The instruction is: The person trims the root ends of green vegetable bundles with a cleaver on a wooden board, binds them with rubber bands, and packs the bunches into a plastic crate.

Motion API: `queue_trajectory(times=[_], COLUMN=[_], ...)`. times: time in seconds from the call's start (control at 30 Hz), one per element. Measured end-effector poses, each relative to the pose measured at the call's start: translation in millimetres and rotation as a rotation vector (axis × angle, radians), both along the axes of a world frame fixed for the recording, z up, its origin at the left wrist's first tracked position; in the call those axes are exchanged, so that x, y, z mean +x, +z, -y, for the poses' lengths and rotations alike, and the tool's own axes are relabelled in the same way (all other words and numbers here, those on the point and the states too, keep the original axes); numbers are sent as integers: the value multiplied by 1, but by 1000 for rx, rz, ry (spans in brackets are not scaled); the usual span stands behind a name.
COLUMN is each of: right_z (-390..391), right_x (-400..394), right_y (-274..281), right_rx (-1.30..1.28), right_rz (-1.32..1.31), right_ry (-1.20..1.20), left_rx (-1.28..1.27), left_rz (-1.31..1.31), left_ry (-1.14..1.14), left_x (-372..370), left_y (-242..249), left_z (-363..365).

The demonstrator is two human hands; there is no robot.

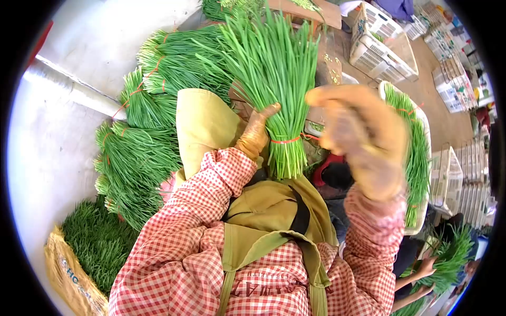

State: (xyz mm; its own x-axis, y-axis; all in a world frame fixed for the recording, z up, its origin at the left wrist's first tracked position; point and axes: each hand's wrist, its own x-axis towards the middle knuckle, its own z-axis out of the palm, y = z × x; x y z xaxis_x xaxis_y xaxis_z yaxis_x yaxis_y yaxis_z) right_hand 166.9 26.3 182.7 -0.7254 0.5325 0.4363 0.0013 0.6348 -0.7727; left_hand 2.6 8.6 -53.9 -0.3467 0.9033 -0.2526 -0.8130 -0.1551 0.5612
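A thick bunch of green chives [284, 89] stands over my lap, leaves up and pale cut stems down. My left hand [255, 131], in a stained orange glove, is wrapped round its lower left side, thumb across the front. Just below the thumb a red tie [285, 140] circles the stems, its loose end sticking out to the right. My right hand [363, 131], gloved too, is raised to the right of the bunch, apart from the leaves. Motion smears its fingers, and I cannot tell whether they hold anything.
Tied chive bundles [142, 152] are piled at my left, above a yellow sack [74, 274] of loose greens. On the right stands a white basket [421, 216] of chives. White crates [382, 50] lie beyond. At lower right, another person's hands [424, 274] handle greens.
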Motion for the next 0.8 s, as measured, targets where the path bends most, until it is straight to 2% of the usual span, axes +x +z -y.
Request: queue_trajectory(times=[0.07, 0.13, 0.2, 0.23, 0.27, 0.3, 0.4, 0.47, 0.5, 0.53, 0.57, 0.6, 0.63, 0.67, 0.73, 0.8], right_z=[-9, -20, -31, -37, -43, -49, -65, -74, -74, -75, -77, -74, -57, -59, -69, -91], right_x=[-24, -46, -72, -83, -90, -98, -113, -119, -121, -118, -112, -105, -102, -90, -52, -7], right_y=[-33, -57, -69, -70, -70, -69, -68, -74, -73, -70, -66, -52, -32, -25, -27, -74], right_rx=[-185, 55, 98, 136, 158, 207, 311, 432, 243, 244, -201, -639, -643, -589, -504, -442], right_rz=[76, 143, 137, 139, 131, 170, 237, 253, 200, 202, 64, -77, -218, -271, -243, -292], right_ry=[-16, -53, -85, -125, -112, -177, -273, -318, -218, -217, -56, 105, 58, 93, -2, -57], left_rx=[59, 130, 137, 194, 214, 229, 231, 210, 208, 206, 177, 133, 78, 82, -56, -16], left_rz=[-120, -243, -271, -116, -123, -655, -1001, -816, -743, -669, -742, -486, -221, -209, -165, -132], left_ry=[-9, 16, 23, -32, -16, 50, 123, 71, 63, 58, 40, -18, -42, -47, -8, 37], left_x=[-1, -2, 9, 12, 14, 15, 26, 29, 30, 31, 29, 28, 27, 24, 15, 6], left_y=[-12, -30, 6, -4, -16, -29, -38, -40, -36, -33, -29, -8, 14, 15, 18, 30], left_z=[-8, -23, -9, -13, -14, -16, -21, -21, -19, -17, -14, -8, -1, 1, 6, 3])
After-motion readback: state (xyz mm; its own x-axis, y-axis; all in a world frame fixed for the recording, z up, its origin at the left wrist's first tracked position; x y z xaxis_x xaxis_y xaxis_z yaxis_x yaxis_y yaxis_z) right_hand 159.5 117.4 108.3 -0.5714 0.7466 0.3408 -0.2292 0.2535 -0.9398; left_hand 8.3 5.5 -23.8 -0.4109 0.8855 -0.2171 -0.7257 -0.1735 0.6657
